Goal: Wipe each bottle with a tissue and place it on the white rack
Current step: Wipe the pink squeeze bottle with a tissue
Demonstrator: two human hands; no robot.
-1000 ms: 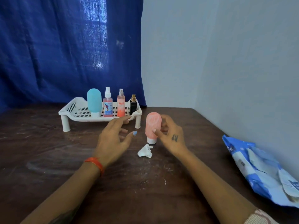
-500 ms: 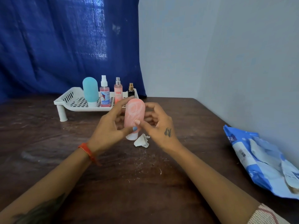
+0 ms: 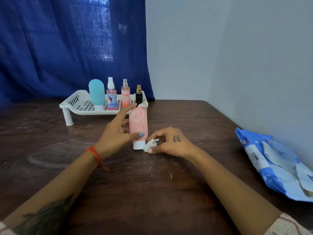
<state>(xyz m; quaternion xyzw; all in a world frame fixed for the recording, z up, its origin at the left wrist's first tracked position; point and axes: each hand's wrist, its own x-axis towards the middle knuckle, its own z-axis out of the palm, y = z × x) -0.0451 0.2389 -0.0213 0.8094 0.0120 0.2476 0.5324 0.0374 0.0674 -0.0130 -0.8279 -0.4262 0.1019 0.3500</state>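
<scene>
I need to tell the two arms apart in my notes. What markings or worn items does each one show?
The left hand has a blue-painted thumbnail, an orange-red wrist band and a dark forearm tattoo. The right hand bears a small dark tattoo on its back. Patterned sleeve edges show on both arms.

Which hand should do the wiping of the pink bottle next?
Right. The right hand already pinches the crumpled tissue beside the white cap of the pink bottle. The left hand steadies that upright bottle with thumb and fingers, so it is likely better kept as the holding hand.
</scene>
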